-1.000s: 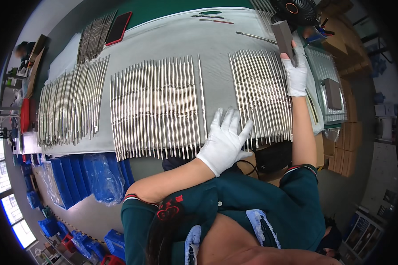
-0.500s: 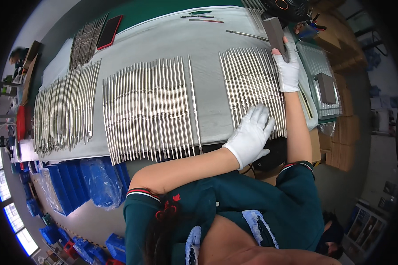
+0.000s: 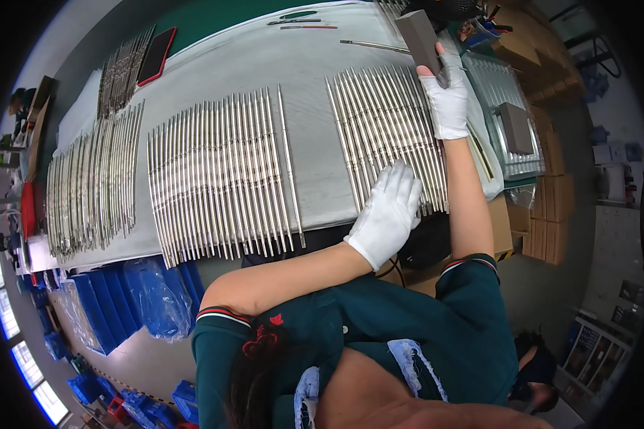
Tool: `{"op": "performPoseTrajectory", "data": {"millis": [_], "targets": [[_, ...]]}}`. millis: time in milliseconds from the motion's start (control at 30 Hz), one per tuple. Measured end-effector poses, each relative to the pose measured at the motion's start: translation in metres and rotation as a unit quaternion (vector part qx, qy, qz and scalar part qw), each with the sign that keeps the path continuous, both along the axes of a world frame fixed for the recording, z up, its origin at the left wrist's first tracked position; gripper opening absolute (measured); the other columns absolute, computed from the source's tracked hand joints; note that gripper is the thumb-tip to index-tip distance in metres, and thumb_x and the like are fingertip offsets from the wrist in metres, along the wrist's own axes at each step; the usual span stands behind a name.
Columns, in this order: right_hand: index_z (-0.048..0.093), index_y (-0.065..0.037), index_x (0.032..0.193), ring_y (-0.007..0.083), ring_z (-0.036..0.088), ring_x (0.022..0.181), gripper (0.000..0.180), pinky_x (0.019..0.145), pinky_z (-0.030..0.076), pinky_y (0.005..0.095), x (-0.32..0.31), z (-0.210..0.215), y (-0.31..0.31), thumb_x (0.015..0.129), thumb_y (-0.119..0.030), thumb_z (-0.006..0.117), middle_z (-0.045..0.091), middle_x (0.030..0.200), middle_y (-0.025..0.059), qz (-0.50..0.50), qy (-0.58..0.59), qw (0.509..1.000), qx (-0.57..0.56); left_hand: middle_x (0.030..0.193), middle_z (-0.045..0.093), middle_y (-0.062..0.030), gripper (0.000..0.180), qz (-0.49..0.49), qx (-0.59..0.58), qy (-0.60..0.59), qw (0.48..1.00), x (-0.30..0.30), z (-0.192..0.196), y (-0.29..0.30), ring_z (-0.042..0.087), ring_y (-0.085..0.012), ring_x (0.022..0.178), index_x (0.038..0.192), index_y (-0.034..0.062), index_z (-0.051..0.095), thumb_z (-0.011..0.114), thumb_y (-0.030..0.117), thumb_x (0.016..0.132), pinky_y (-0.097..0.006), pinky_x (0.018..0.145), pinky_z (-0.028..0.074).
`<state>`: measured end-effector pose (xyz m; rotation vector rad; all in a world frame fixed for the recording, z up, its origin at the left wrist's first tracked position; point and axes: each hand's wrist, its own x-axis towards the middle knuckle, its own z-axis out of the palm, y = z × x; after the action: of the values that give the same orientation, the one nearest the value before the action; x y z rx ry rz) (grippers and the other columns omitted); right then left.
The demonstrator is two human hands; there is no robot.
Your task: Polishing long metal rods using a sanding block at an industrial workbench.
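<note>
My left hand point(image 3: 385, 216), in a white glove, lies with fingers stretched over the lower ends of a row of slim silvery metal rods point(image 3: 368, 118). My right hand point(image 3: 449, 106) wears a white glove with bare thumb and finger tips. It grips a grey-brown rectangular block point(image 3: 416, 37) at the far right end of that row. The block stands tilted, its lower end between thumb and fingers. Left of this row, a single rod point(image 3: 288, 161) lies apart, beside a wider row of similar rods point(image 3: 215, 175).
More rods point(image 3: 96, 186) lie at the left, with darker rods point(image 3: 124, 75) and a red-edged phone point(image 3: 156, 57) behind. A second block point(image 3: 515, 129) rests on a clear plastic tray point(image 3: 488, 79) at the right. Blue bins point(image 3: 104, 304) stand below the table's near edge.
The whole view has shifted, so the table appears slightly further left. Both hands keep nearly the same places over the rods, and my right hand still grips the block.
</note>
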<state>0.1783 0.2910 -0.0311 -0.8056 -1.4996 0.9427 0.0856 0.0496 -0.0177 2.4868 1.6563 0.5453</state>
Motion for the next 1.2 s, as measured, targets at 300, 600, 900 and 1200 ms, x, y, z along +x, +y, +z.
{"op": "performPoseTrajectory", "data": {"millis": [300, 600, 900, 1200], "targets": [[0.054, -0.004, 0.147, 0.0203, 0.062, 0.125, 0.064, 0.105, 0.051, 0.0338, 0.0, -0.001, -0.003, 0.09, -0.008, 0.082, 0.059, 0.144, 0.0108, 0.009, -0.001, 1.0, -0.02, 0.143, 0.048, -0.0315, 0.085, 0.005, 0.002, -0.024, 1.0, 0.001, -0.001, 0.005, 0.042, -0.0478, 0.14, 0.14, -0.011, 0.048, 0.076, 0.045, 0.083, -0.055, 0.121, 0.03], [0.054, -0.004, 0.148, 0.02, 0.062, 0.123, 0.064, 0.105, 0.051, 0.033, 0.003, -0.004, -0.001, 0.09, -0.01, 0.082, 0.059, 0.144, 0.0108, 0.028, -0.001, 0.999, -0.015, 0.143, 0.051, -0.0301, 0.053, 0.06, 0.049, 0.103, 0.992, 0.012, -0.004, 0.009, 0.043, -0.0457, 0.141, 0.138, -0.0142, 0.05, 0.047, 0.016, 0.095, -0.054, 0.122, 0.029], [0.064, -0.01, 0.141, 0.0213, 0.057, 0.132, 0.056, 0.11, 0.046, 0.0338, 0.013, 0.013, -0.009, 0.089, -0.012, 0.082, 0.053, 0.151, 0.0099, 0.097, -0.006, 0.995, -0.014, 0.132, 0.056, -0.0252, 0.067, -0.039, 0.03, -0.048, 0.998, -0.008, 0.017, -0.008, 0.051, -0.0426, 0.133, 0.13, -0.0068, 0.054, 0.073, 0.039, 0.085, -0.051, 0.116, 0.038], [0.076, -0.018, 0.127, 0.0307, 0.052, 0.137, 0.043, 0.114, 0.041, 0.0372, 0.035, 0.091, -0.058, 0.085, -0.009, 0.077, 0.047, 0.155, 0.0165, 0.263, -0.424, 0.867, -0.004, 0.124, 0.059, -0.0185, 0.055, -0.087, 0.053, -0.13, 0.986, -0.035, 0.036, -0.001, 0.054, -0.0402, 0.128, 0.117, -0.0001, 0.059, 0.076, 0.039, 0.081, -0.05, 0.11, 0.043]]}}
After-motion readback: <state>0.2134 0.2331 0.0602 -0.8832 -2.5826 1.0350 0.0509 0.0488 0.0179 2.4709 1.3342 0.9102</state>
